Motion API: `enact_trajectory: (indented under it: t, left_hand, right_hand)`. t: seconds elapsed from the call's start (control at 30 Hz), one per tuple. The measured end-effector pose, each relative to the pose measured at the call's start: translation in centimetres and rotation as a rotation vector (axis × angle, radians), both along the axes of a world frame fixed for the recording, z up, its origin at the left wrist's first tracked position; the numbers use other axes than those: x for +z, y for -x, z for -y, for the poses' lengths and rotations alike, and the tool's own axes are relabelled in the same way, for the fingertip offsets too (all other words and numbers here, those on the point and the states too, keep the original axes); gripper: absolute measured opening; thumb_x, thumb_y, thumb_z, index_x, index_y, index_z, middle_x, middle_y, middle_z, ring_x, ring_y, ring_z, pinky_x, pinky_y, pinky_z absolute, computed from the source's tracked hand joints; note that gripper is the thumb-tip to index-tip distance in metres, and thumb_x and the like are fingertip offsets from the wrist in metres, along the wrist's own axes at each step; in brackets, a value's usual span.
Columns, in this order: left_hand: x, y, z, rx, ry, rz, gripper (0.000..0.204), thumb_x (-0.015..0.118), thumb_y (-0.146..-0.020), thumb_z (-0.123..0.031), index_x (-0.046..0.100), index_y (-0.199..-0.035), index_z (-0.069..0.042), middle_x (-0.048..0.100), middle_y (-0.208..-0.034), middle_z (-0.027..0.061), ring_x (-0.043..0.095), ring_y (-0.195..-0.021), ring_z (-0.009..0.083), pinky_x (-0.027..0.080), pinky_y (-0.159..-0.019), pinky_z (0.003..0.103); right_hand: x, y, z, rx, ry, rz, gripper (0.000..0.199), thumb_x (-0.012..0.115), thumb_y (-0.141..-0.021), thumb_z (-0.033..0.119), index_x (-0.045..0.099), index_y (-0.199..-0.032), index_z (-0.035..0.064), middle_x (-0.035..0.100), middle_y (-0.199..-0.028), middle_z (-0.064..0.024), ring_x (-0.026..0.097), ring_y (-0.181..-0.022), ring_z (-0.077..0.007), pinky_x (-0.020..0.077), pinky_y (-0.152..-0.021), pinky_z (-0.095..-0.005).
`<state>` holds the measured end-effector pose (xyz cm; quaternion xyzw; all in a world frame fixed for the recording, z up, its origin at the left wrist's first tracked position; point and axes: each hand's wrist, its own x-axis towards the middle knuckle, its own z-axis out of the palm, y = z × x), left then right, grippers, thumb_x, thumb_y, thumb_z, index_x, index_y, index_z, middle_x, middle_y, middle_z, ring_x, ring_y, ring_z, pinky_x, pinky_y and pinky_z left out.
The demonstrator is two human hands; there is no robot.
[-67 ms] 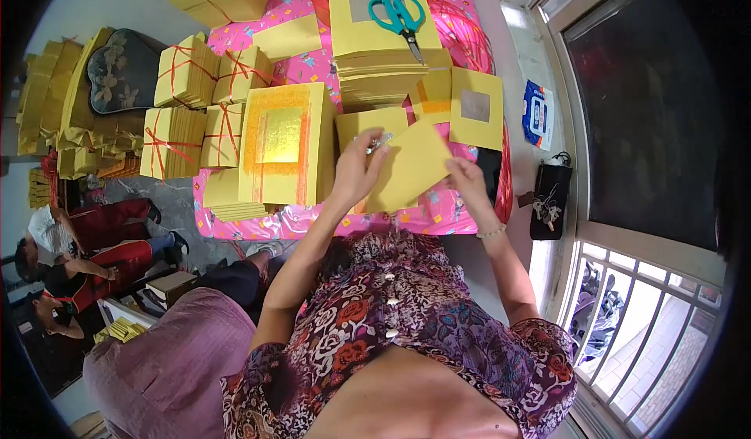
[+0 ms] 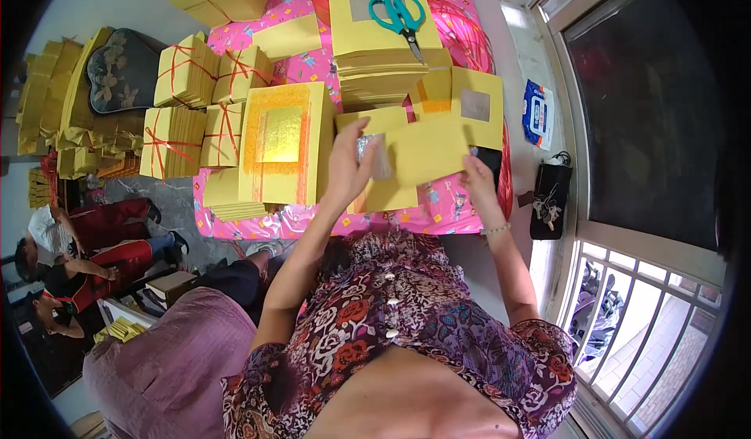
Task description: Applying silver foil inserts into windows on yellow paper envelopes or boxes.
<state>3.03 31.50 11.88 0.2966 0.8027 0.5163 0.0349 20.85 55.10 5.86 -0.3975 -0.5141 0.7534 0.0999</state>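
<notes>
A plain yellow paper sheet [image 2: 430, 148] lies slanted over a low yellow paper stack [image 2: 391, 198] in front of me. My right hand [image 2: 480, 181] pinches its right edge between thumb and fingers; a beaded bracelet circles that wrist. At the sheet's left end, my left hand [image 2: 352, 165] is open, thumb and fingers apart. Its thumb crosses a silver foil patch [image 2: 381, 163]; whether it presses on the paper is unclear. Beyond the hands, teal-handled scissors [image 2: 399, 18] rest on a tall paper stack [image 2: 375, 62].
A block with a gold square [image 2: 282, 135] and several red-tied bundles [image 2: 172, 143] stand left on the pink patterned table cover [image 2: 227, 224]. Right are a foil-marked sheet [image 2: 479, 118], a blue wipes pack [image 2: 538, 114] and a black pouch [image 2: 547, 204]. Other people [image 2: 86, 271] sit lower left.
The sheet has turned flatter and shifted right and up. My right hand has moved slightly right with it. The fingers of my left hand have spread, and more silver foil shows.
</notes>
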Motion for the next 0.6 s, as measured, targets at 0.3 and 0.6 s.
enact_trajectory:
  t: [0.3,0.6]
  left_hand:
    - [-3.9,-3.1,3.5,-0.191,0.176,0.151,0.027,0.062,-0.090,-0.014,0.060,-0.114,-0.001,0.066,-0.096,0.0167,0.065,-0.084,0.0285,0.053,-0.075,0.037]
    - [-5.0,-5.4,5.4,-0.356,0.469,-0.005,0.061,0.081,-0.073,-0.019,0.052,-0.123,-0.003,0.049,-0.115,0.0185,0.049,-0.107,0.0389,0.046,-0.093,0.046]
  right_hand:
    - [-11.0,-5.0,-2.6,-0.141,-0.166,0.280,0.030,0.063,-0.095,0.034,0.065,-0.094,0.0045,0.059,-0.068,0.0000,0.059,-0.059,-0.0078,0.0501,-0.052,-0.0237]
    - [-5.0,-3.3,0.0,0.344,-1.341,0.864,0.028,0.061,-0.092,0.028,0.057,-0.100,0.0009,0.066,-0.090,-0.0233,0.067,-0.078,-0.0407,0.0539,-0.066,-0.0479]
